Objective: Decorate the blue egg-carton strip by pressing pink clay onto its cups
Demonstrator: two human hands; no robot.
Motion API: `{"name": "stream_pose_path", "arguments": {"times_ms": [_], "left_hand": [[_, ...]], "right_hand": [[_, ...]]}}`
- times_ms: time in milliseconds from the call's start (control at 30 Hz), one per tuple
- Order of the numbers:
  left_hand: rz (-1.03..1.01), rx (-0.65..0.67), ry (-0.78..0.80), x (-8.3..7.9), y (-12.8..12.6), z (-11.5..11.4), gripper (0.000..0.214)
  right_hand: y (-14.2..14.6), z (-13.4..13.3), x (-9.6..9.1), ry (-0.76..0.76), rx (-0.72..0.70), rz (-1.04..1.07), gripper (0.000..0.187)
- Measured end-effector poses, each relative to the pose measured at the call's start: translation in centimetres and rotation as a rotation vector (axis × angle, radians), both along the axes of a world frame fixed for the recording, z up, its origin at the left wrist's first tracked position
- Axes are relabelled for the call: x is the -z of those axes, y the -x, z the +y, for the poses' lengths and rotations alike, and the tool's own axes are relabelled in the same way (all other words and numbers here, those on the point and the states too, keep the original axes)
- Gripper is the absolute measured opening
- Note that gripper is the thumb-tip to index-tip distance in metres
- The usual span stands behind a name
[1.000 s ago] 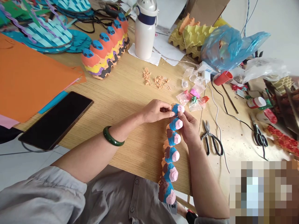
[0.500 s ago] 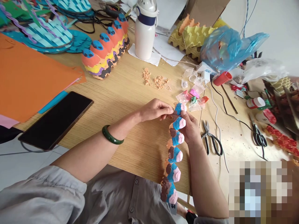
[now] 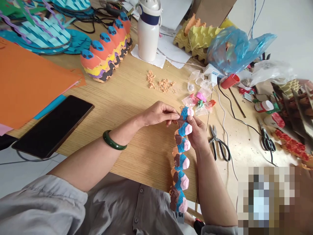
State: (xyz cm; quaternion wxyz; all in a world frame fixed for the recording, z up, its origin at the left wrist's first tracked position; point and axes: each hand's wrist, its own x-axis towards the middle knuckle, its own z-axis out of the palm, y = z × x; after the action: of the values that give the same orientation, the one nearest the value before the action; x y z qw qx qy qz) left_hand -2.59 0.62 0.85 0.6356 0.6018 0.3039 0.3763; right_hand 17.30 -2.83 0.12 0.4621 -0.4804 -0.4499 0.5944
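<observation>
A strip of egg carton [image 3: 182,147], its bumps covered in blue, pink and brown modelling clay, runs from the table down over its front edge. Bare orange carton shows along its left side. My right hand [image 3: 197,132] grips the upper end, thumb on top near the pink tips. From the left, my left hand [image 3: 160,114] closes thumb and fingers on the strip's upper left edge, at a brown patch; the fingertips are partly hidden. A green bangle [image 3: 114,141] circles my left wrist.
Scissors [image 3: 218,143] lie right of the strip, beside a white cable. Beyond are small clay bags [image 3: 201,99], orange shavings [image 3: 162,84], a white bottle [image 3: 148,36] and a painted egg-carton caterpillar [image 3: 106,50]. At left are a phone [image 3: 52,125] and orange paper [image 3: 34,78].
The whole view has shifted slightly, so most things sit a little further left. Both hands keep their places on the strip; its lower end has swung slightly right.
</observation>
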Motion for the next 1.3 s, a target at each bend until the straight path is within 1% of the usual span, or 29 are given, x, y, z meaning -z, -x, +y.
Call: {"name": "stream_pose_path", "arguments": {"times_ms": [167, 400, 567, 633, 800, 867, 1000, 1167, 1300], "left_hand": [[0.031, -0.018, -0.008, 0.08, 0.02, -0.02, 0.022], [0.034, -0.042, 0.077, 0.08, -0.07, -0.08, 0.024], [-0.006, -0.009, 0.139, -0.4, -0.21, -0.24, 0.038], [0.034, -0.011, 0.103, -0.49, -0.27, -0.3, 0.039], [0.211, -0.057, -0.088, -0.3, -0.4, -0.33, 0.035], [0.267, -0.043, -0.131, -0.29, -0.32, -0.28, 0.036], [0.31, 0.043, -0.156, -0.41, 0.06, -0.14, 0.031], [0.315, 0.027, -0.208, -0.57, 0.34, -0.15, 0.027], [0.301, 0.034, -0.184, -0.69, 0.21, -0.36, 0.026]], "right_hand": [[-0.03, -0.03, 0.13, -0.035, -0.023, 0.006, 0.042], [0.17, -0.03, 0.13, -0.018, 0.009, -0.044, 0.045], [0.15, -0.05, 0.15, 0.011, 0.016, -0.042, 0.047], [0.17, -0.08, 0.15, 0.018, 0.017, -0.06, 0.048], [0.38, -0.15, 0.07, 0.026, 0.015, -0.086, 0.048], [0.42, -0.16, 0.0, 0.047, 0.012, -0.079, 0.048], [0.36, -0.07, -0.03, 0.094, -0.007, -0.059, 0.046], [0.28, 0.03, 0.06, 0.101, -0.011, -0.053, 0.047], [0.2, -0.01, -0.11, 0.093, -0.042, -0.047, 0.047]]}}
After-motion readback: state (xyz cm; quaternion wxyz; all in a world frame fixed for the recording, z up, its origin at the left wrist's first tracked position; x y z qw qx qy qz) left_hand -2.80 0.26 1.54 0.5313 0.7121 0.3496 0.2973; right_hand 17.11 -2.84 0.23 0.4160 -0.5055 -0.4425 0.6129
